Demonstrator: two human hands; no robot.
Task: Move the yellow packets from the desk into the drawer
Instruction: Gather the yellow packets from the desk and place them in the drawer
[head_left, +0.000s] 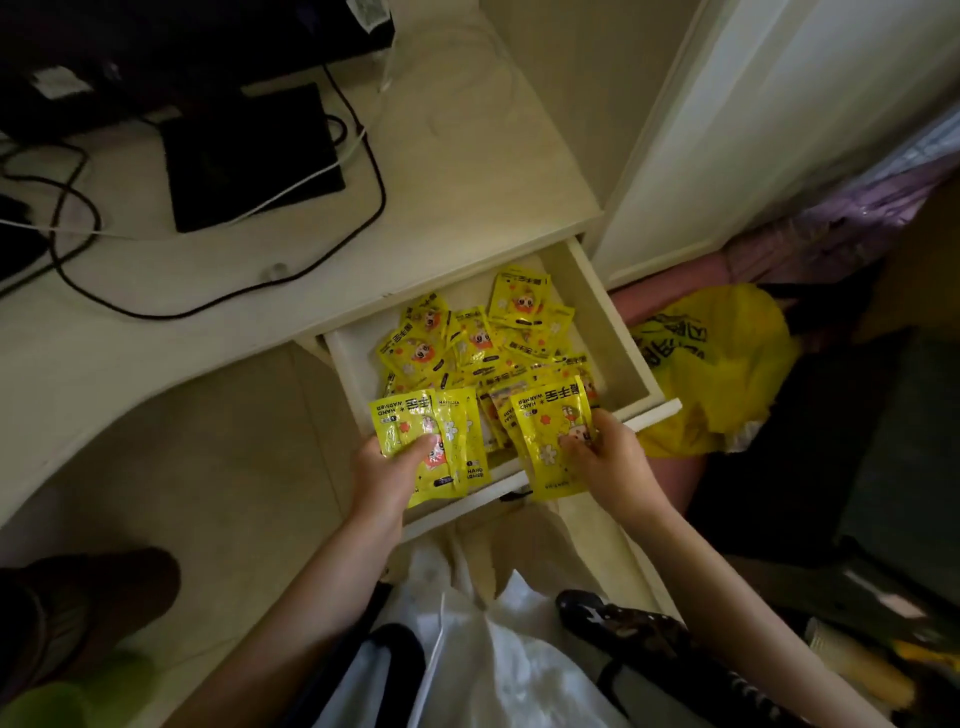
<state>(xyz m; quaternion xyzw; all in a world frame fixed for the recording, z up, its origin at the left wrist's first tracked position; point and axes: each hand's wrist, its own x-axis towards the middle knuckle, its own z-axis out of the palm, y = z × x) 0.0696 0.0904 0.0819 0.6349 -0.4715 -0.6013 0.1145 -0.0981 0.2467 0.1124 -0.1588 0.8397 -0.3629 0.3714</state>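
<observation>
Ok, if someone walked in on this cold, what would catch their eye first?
Most likely the heap of yellow packets filling the open drawer under the pale desk. Next, the left hand and right hand, each gripping more packets over the drawer's front edge. A yellow plastic bag lies on the floor to the right.

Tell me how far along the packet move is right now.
Mostly done: a pile of yellow packets already lies in the open drawer. In hand: the left hand and right hand each grip packets over the drawer's front edge. Left: release those. The visible desk shows cables and a black device, no packets.
</observation>
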